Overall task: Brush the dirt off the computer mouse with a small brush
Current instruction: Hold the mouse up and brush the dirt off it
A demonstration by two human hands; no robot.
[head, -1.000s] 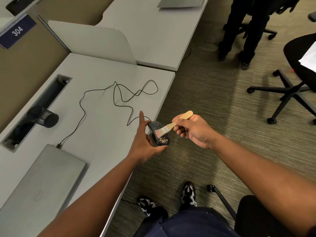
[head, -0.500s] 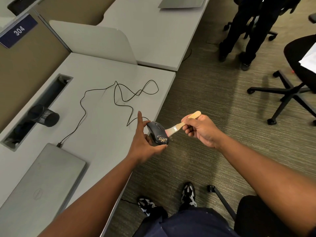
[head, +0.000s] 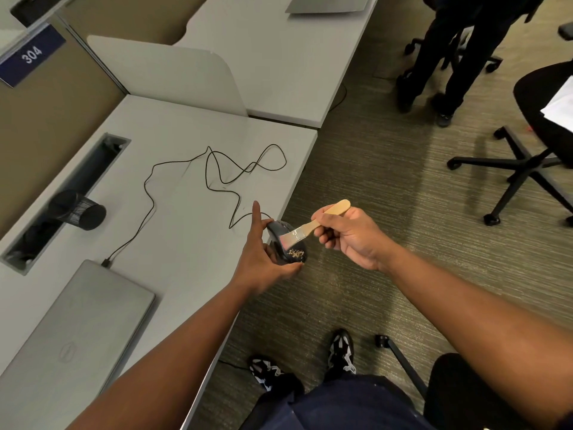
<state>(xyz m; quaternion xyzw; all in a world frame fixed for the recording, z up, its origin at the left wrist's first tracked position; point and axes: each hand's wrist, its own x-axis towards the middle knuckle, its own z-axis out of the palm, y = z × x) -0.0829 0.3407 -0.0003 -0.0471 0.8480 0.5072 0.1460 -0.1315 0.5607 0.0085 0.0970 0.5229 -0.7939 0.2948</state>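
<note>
Black mouse (head: 286,243) flecked with tan crumbs, pale wooden brush (head: 313,227) with pinkish-white bristles and a silver ferrule. Light grey counter (head: 173,231), thin black cable (head: 217,172), silver laptop (head: 71,330), black mesh cup (head: 77,210), olive streaked carpet (head: 387,187), navy sign (head: 31,55) with white "304".

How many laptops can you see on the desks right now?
2. One closed laptop lies on the near desk by the left arm; a second sits on the far desk, cut off by the top edge. Others may be out of frame.
</note>
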